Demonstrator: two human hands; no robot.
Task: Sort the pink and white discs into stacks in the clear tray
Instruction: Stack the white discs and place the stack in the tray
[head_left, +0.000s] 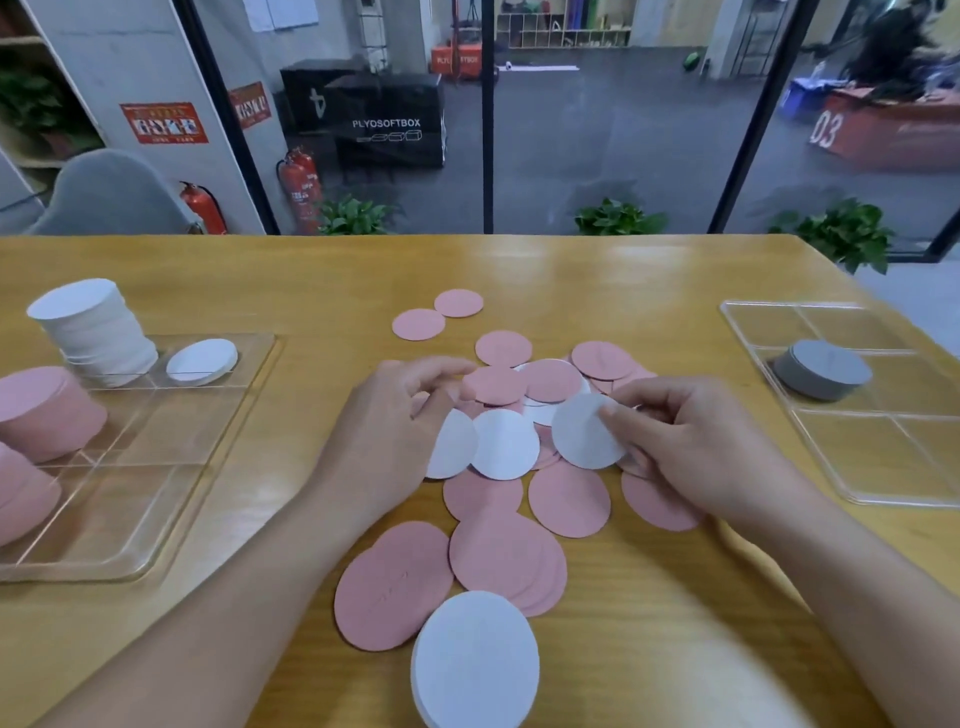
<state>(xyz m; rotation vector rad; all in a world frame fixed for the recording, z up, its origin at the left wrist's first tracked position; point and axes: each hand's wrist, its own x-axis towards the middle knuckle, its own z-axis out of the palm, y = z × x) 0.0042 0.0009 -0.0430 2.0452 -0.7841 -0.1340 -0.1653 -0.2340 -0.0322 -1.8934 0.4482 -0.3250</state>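
I see my right hand (691, 447) pinching a white disc (584, 439) over the mid-table pile; my left hand (395, 431), fingers curled on another, is nearer the clear tray (249, 395) at the table's left edge

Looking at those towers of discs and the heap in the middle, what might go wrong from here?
The tall white stack in the left tray leans, so adding discs might topple it. The right hand pinches a white disc with more discs pressed beneath its fingers, so a pink one could ride along into the wrong stack. The white pile at the table's near edge could be knocked off by a forearm.
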